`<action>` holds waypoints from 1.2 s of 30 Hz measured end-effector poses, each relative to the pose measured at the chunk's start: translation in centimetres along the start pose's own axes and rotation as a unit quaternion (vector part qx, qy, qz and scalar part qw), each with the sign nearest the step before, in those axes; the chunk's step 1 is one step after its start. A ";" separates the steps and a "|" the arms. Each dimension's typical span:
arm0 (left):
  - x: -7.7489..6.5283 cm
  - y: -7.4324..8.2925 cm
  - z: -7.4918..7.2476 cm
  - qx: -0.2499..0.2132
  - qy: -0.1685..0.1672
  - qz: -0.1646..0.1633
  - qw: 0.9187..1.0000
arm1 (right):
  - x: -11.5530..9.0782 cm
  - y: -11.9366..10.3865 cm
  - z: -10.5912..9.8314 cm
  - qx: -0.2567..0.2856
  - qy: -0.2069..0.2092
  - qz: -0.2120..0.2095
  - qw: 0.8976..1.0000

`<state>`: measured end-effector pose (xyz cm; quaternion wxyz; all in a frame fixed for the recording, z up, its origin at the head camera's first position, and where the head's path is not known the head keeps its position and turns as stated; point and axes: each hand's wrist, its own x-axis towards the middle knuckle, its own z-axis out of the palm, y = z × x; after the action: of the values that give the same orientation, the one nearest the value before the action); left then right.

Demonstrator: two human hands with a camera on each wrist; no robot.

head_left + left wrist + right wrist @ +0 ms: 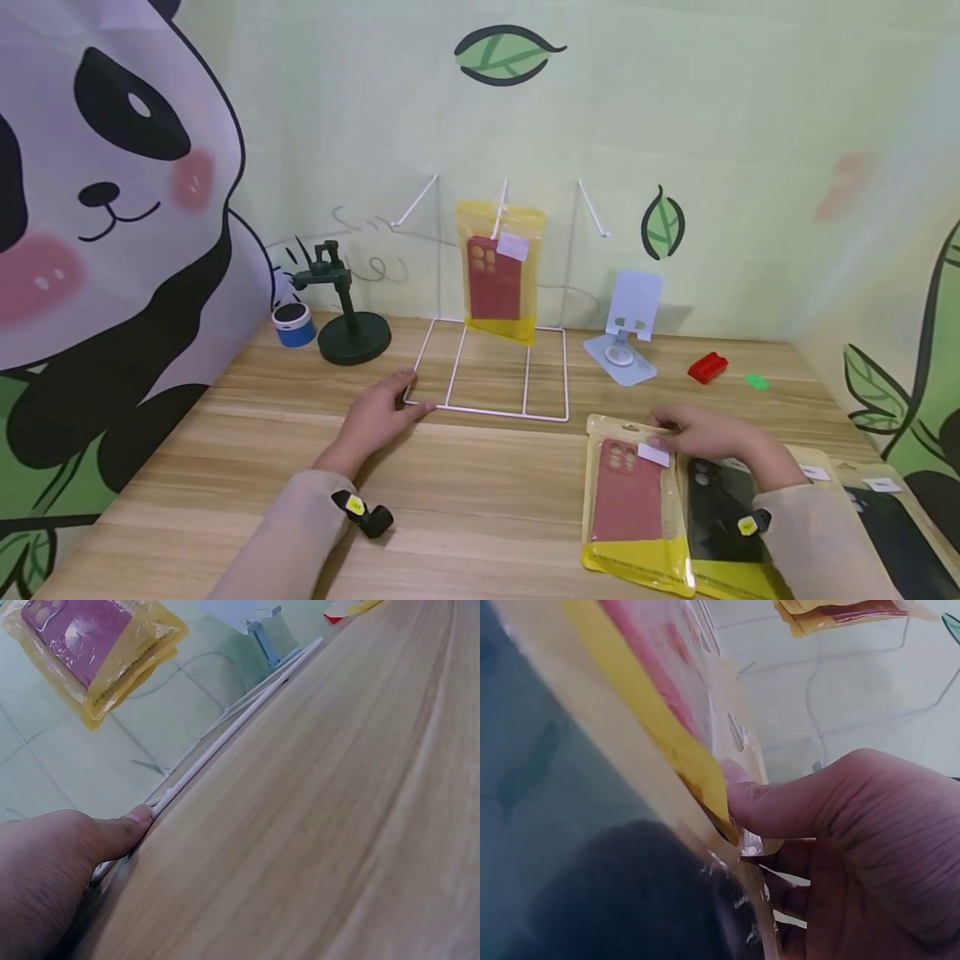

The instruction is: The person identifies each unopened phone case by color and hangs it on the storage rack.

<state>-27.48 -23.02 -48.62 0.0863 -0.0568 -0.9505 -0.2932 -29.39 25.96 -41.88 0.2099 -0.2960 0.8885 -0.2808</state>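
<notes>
My left hand (378, 417) holds the near left corner of a white wire display rack (498, 410); in the left wrist view the thumb (124, 834) presses its front bar. From the rack's middle hook hangs a yellow-edged pouch (497, 329) with a red phone case inside. At the right, my right hand (708, 437) pinches the top edge of a second pouch with a red phone case (628, 500), which lies partly over a pouch with a black case (716, 500). In the right wrist view, the thumb (769, 806) bears on the pouch's top corner, fingers behind it.
More pouches with dark cases (896, 525) lie under and beyond my right forearm. Along the back stand a blue-and-white round jar (293, 325), a black stand (354, 337) and a pale blue phone stand (633, 304). A red block (707, 367) and a green piece (757, 382) lie farther right.
</notes>
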 end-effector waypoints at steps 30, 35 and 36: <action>0.0 0.3 -0.2 -0.002 -0.007 -0.006 1.000 | 0.4 -1.0 -0.6 -0.001 0.236 -0.056 0.970; -0.1 0.3 -0.2 -0.003 -0.005 -0.006 1.000 | 0.3 -1.8 -0.9 0.048 0.267 -0.041 0.961; -0.1 0.2 -0.2 -0.004 -0.005 -0.005 1.000 | 0.2 -2.0 -1.0 0.060 0.272 -0.037 0.960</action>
<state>-27.32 -22.93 -48.35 0.0801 -0.0532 -0.9501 -0.2968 -29.27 24.87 -39.93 -0.0327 -0.2282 0.8818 -0.4115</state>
